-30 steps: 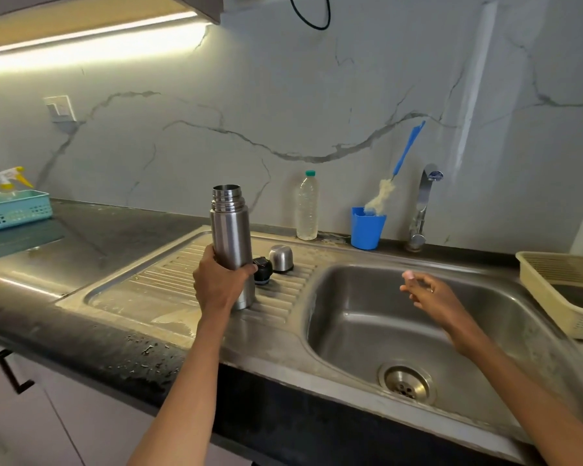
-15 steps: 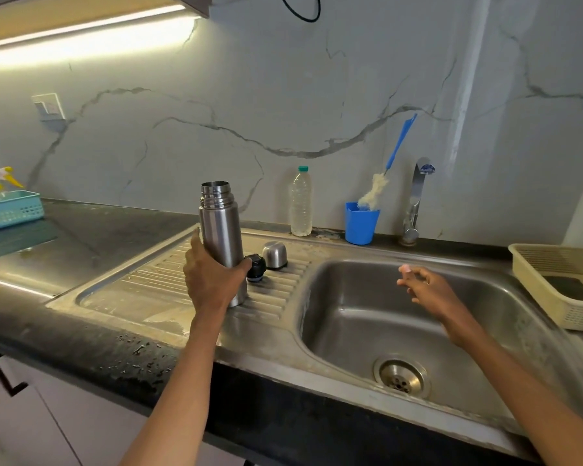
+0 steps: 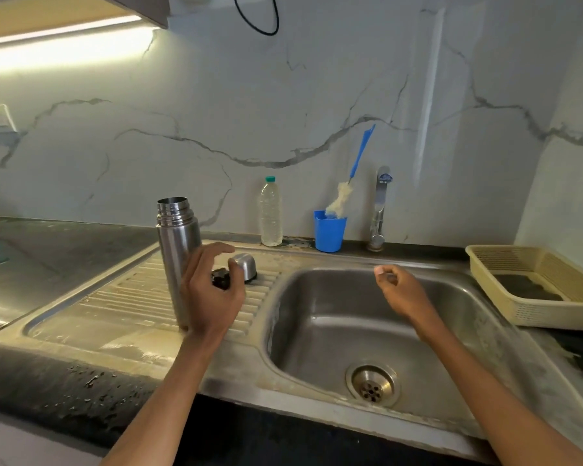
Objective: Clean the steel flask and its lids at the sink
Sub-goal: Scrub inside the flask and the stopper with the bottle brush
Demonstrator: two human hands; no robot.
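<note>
Standing uncapped, shiny steel flask [image 3: 177, 250]; left hand [image 3: 209, 290] loosely spread beside it, right hand [image 3: 401, 290] half-curled, both empty.

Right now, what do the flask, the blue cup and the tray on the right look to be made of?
Flask: brushed steel, going by its dull grey sheen and mirror-bright threaded neck.
Blue cup: probably plastic, with opaque, even colour and a matte look.
Tray: likely moulded plastic, cream, with slotted lattice walls.

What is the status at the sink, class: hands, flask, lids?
Left hand open, off the flask. Right hand empty over the basin. Flask upright, uncapped, on the drainboard; steel lid and black stopper beside it. Nothing blocking.
</note>
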